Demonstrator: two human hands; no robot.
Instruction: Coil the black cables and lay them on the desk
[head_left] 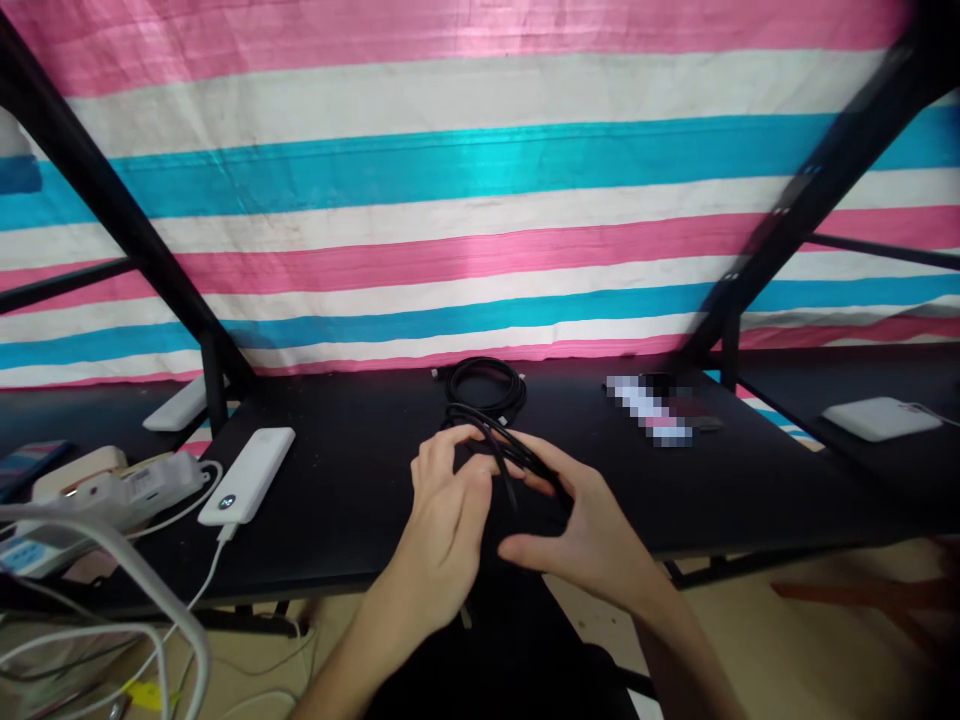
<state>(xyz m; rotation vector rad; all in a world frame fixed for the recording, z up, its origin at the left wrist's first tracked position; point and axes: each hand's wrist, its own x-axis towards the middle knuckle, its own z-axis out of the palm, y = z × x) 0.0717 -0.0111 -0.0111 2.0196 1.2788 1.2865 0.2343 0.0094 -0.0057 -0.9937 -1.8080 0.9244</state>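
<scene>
A black cable [531, 458] is looped between my two hands near the front edge of the black table. My left hand [448, 505] has its fingers curled round part of the loop, the thumb lying along it. In my right hand [596, 525], the cable runs across the palm and fingers, which are bent round it while the thumb stands apart. A short length of cable hangs down between the hands. Just beyond them, a second coiled black cable [519, 385] lies on the table, its connectors showing at the sides.
The black table [360, 470] stands against a striped sheet [480, 240], with slanted black frame bars at both sides. To the left lie a white power bank [251, 475] with a plugged-in cable, and a power strip [97, 505]. A pixelated item [651, 410] and another white device [874, 418] are at right.
</scene>
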